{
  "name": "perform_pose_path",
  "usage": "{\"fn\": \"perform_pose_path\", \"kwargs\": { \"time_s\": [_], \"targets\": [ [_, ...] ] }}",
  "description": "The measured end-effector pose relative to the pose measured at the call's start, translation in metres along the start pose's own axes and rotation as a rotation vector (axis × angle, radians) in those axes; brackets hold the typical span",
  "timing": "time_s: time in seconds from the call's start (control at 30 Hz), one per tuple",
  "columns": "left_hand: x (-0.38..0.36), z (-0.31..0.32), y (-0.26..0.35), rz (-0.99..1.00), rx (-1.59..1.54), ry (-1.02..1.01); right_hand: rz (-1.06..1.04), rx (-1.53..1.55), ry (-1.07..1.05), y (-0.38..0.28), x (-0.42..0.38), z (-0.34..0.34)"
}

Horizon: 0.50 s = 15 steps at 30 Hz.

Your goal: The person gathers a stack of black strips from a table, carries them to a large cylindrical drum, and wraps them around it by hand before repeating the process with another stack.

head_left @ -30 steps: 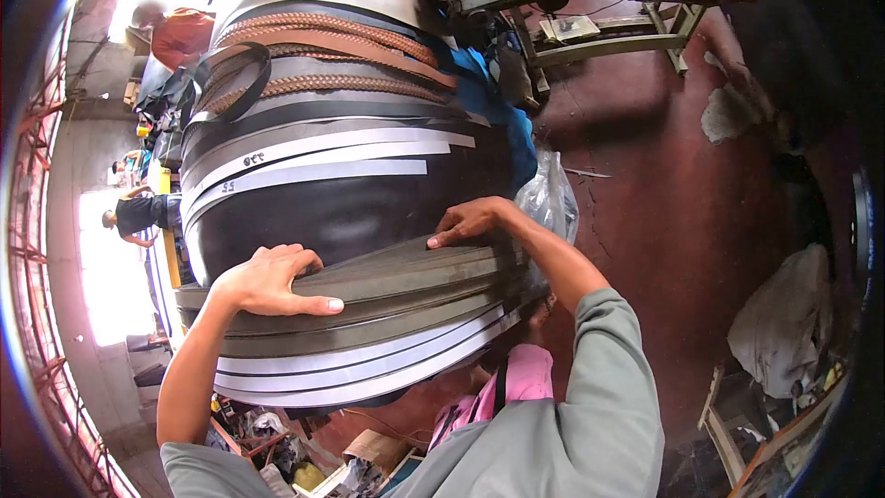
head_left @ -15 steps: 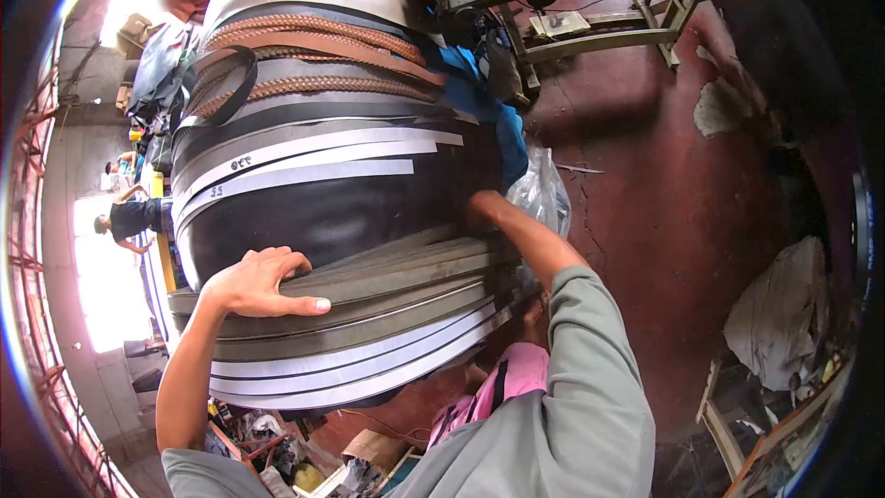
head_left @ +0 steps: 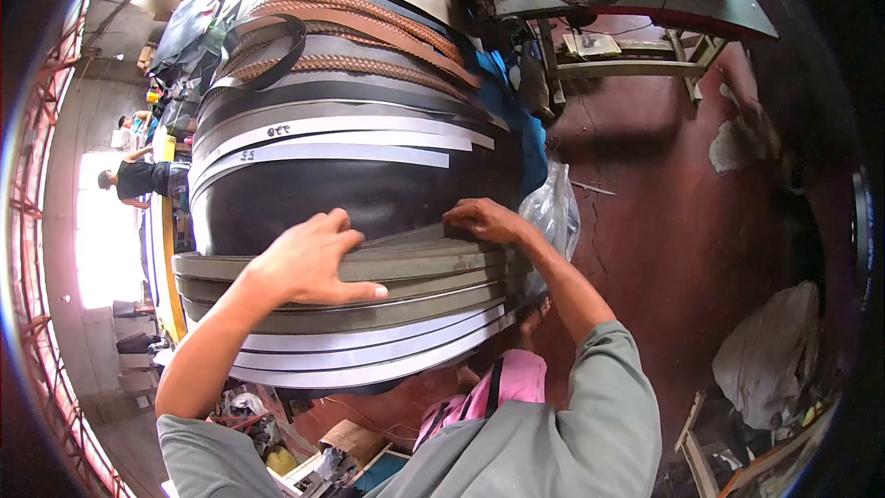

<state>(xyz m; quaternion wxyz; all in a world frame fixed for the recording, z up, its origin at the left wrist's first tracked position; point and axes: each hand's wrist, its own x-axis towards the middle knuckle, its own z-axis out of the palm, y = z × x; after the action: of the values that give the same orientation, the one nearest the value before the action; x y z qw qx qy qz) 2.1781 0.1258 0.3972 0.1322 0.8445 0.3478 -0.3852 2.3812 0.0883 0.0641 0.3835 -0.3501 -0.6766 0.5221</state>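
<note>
**Two hands over a stack of grey-brown strips**

The left hand [head_left: 309, 263] lies over the left half of a stack of long grey-brown strips [head_left: 410, 271], its thumb stretched out to the right and wide of the fingers, with nothing in its grasp. Whether its palm presses on the strips is hard to tell. The right hand [head_left: 486, 220] is bent over the far right end of the same stack, its fingers curled narrow and pointing down; I cannot tell whether they pinch a strip.

The stack lies on the side nearest the person, its strips layered and curving across the view. In front of it, closer to the body, run white strips [head_left: 350, 375]. Behind it spreads a smooth black sheet [head_left: 359, 195], and beyond that lie marked white strips [head_left: 369, 124] with dark handwritten figures. Farther back are braided brown bands [head_left: 369, 65], a black loop [head_left: 301, 37] standing at their left.

Just beside the right forearm hangs a clear plastic bag [head_left: 551, 212], with blue material [head_left: 533, 161] next to it, above the reddish floor [head_left: 664, 221].
</note>
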Motion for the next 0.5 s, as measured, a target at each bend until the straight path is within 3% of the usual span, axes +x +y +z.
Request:
{"fn": "perform_pose_path", "kwargs": {
  "time_s": [0.1,0.2,0.4,0.47,0.5],
  "targets": [
    [0.01,0.0,0.011,0.0,0.041,-0.041,-0.052,-0.106,0.051,-0.001,-0.004,0.008],
    [0.011,-0.001,0.009,0.002,-0.018,-0.039,-0.052,0.028,0.062,0.0,-0.004,0.007],
    [0.021,-0.008,0.004,-0.004,-0.056,-0.104,-0.054,-0.099,-0.106,-0.006,0.007,-0.004],
    [0.023,-0.006,0.004,0.01,-0.058,-0.104,0.1,-0.072,-0.335,-0.006,0.011,-0.009],
    [0.023,-0.007,0.004,0.016,-0.057,-0.089,0.099,-0.07,-0.333,-0.004,0.011,-0.007]
  ]
}}
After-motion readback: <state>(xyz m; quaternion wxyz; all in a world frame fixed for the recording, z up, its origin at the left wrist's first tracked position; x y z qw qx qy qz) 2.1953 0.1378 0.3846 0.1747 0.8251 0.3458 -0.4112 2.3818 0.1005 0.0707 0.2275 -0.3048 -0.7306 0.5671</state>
